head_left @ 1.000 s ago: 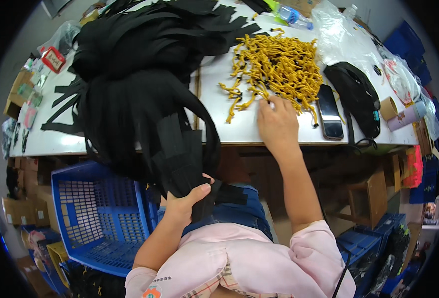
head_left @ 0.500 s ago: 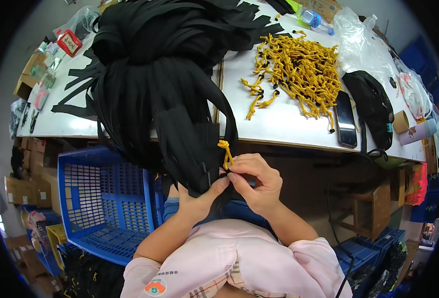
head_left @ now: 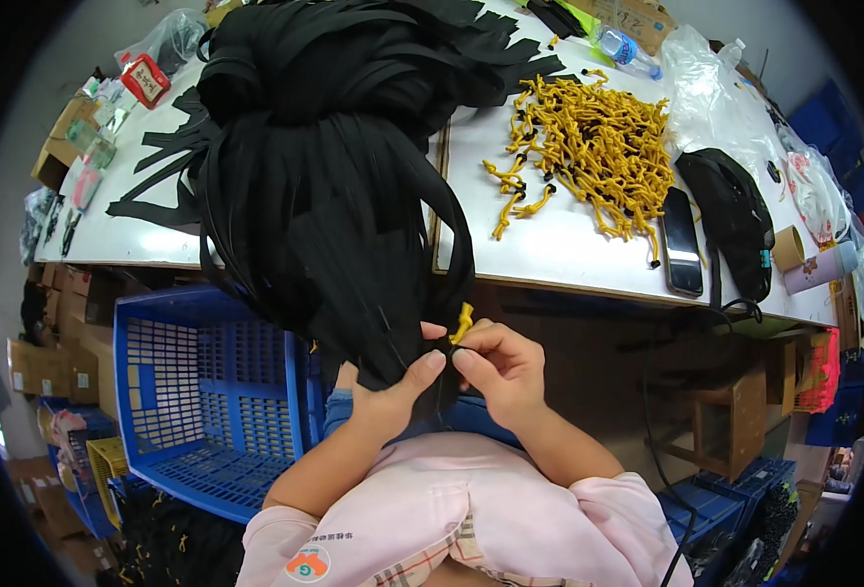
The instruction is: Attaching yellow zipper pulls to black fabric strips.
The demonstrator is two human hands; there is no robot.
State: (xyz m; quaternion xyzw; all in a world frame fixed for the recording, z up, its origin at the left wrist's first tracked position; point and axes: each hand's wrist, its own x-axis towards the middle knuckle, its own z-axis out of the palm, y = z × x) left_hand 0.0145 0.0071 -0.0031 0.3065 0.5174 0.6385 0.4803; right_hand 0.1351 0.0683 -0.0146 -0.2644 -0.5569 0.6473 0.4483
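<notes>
A large bundle of black zipper strips [head_left: 324, 205] hangs over the table's front edge towards me. My left hand [head_left: 398, 386] is closed round the lower ends of some strips, its thumb on top. Close beside it, my right hand [head_left: 500, 367] pinches a short knotted yellow cord pull [head_left: 463, 321] between thumb and fingers, at the tip of a strip. The cord's knot sticks up above my fingertips; its lower end is hidden by them. A heap of similar yellow cord pulls [head_left: 598, 147] with black ends lies on the table to the right.
On the white table [head_left: 540, 259] are a phone [head_left: 682, 240], a black pouch [head_left: 730, 215], a plastic bottle [head_left: 628, 51], clear bags [head_left: 701, 93] and a red container [head_left: 145, 80]. A blue crate [head_left: 207, 391] stands below at left, a wooden stool [head_left: 730, 421] at right.
Both hands stay together at the strip's tip. My right hand has shifted slightly down and left, and the yellow cord now tilts rightward and sits lower. The view has shifted slightly.
</notes>
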